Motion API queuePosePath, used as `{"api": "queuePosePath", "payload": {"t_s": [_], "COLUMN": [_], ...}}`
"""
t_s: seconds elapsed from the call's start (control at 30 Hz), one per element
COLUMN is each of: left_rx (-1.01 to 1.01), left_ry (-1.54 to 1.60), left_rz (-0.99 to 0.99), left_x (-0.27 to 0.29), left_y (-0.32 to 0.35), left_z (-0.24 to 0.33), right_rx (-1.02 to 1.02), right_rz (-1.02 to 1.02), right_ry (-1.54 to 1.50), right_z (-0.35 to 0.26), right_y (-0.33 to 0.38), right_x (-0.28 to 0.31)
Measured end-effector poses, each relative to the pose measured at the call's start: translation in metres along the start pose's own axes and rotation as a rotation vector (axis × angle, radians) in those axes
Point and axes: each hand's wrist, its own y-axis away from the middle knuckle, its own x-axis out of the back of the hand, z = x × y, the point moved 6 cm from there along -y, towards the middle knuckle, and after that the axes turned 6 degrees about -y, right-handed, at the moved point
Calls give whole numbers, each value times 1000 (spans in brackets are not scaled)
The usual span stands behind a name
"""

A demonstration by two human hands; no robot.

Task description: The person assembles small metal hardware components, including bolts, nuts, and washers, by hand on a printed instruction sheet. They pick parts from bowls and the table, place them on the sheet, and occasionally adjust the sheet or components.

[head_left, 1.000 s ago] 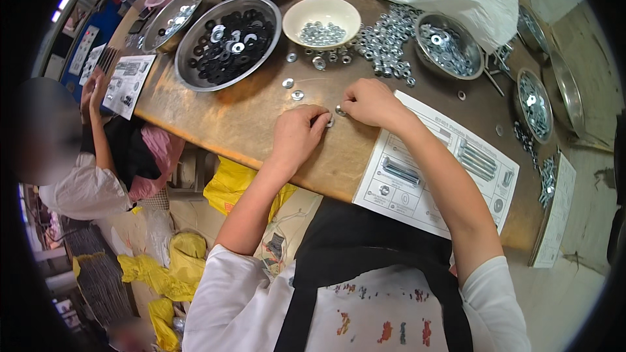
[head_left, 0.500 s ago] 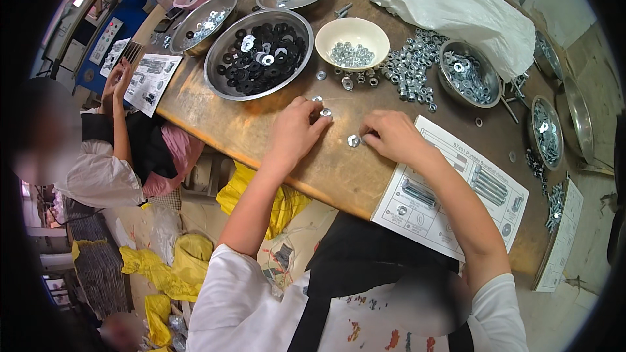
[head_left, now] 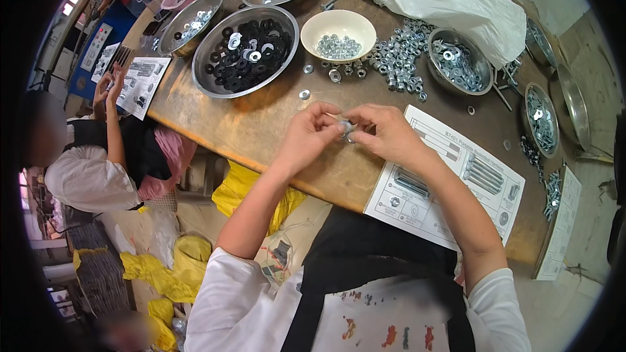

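Left hand (head_left: 308, 135) and right hand (head_left: 392, 133), apart earlier, are now meeting, pinching small metal pieces (head_left: 347, 132); cream bowl (head_left: 339, 21) is sitting at their twelve o'clock.

Your left hand (head_left: 306, 138) and right hand (head_left: 389, 133), apart half a second earlier, now come together, fingers gathered around small silvery metal pieces (head_left: 345, 129).
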Motion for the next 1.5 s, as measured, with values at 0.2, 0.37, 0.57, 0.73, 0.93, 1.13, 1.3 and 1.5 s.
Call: {"api": "queuePosePath", "payload": {"t_s": [0.2, 0.37, 0.57, 0.73, 0.93, 1.13, 1.3, 1.5], "left_rx": [-107, -405, -130, -56, -29, -13, -61, -76], "left_ry": [-259, -922, -866, -649, -587, -471, -538, -485], "left_rz": [94, 70, 22, 69, 97, 235, 253, 273], "left_x": [-5, -10, -5, 2, 7, 2, 2, 1], "left_y": [9, 9, 3, 9, 13, 23, 33, 37], "left_z": [-10, 18, 3, -8, -14, -22, -20, -14], "right_rx": [-134, -93, -94, -57, -72, -219, -199, -209], "right_rz": [-53, -53, -15, -42, 14, 120, 133, 66], "right_ry": [139, 430, 502, 573, 570, 232, 250, 343], "right_z": [3, 6, 11, 12, 11, 17, 14, 3], "right_y": [8, 15, 18, 9, 9, 9, 10, 14], "right_x": [4, -6, -23, -26, -25, -26, -34, -32]}}
